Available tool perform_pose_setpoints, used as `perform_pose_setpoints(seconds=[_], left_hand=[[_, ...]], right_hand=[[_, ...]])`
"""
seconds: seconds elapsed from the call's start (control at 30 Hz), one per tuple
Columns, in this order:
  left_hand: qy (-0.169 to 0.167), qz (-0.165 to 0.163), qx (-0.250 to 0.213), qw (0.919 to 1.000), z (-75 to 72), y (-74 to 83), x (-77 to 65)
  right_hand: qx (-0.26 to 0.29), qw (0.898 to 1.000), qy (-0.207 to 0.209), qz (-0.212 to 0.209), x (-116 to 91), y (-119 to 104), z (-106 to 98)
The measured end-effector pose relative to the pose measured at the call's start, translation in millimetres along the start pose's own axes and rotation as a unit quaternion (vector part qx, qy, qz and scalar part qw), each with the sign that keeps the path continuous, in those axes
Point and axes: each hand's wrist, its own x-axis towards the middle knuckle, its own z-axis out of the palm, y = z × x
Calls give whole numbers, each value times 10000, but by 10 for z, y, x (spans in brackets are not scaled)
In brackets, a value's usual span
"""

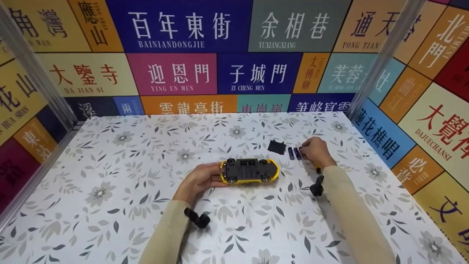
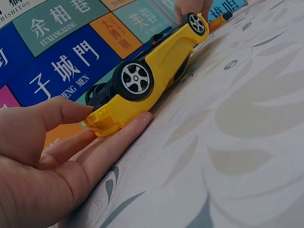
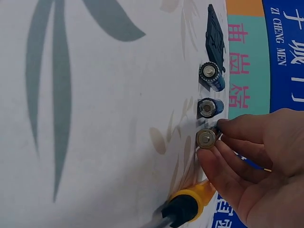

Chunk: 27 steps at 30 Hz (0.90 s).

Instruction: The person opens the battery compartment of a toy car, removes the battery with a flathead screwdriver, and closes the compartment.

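A yellow toy car (image 1: 249,171) lies wheels up on the table, its black underside showing an open battery compartment. My left hand (image 1: 199,179) grips one end of the car, with the thumb on top and fingers beneath, as the left wrist view shows. To the right, my right hand (image 3: 266,164) pinches a battery (image 3: 206,139) between thumb and fingers at the tabletop. Beside it lie two more batteries, one near (image 3: 210,108) and one farther (image 3: 212,76). Past them is a black battery cover (image 1: 277,147).
A screwdriver (image 3: 192,204) with a yellow and black handle lies just below my right hand, partly hidden in the head view. The table wears a white floral cloth (image 1: 128,157). Panels with Chinese lettering (image 1: 179,25) stand at the back and sides.
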Motion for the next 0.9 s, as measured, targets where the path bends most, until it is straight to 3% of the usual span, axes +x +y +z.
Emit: perform_pose_setpoints(seconds=[0.23,0.57,0.9], left_hand=[[-62,-4,-7,10000,-1,-12,12],[-82,62,-19,9999,-1,-4,-5],[-11,-7,-33,10000,27,11,-22]], right_hand=[[206,9997,-117,-47,-70,-36,-115],[-193,9969,158,-749,-204,-163,-216],[-236,9949,59,-977,-365,-272,-244]])
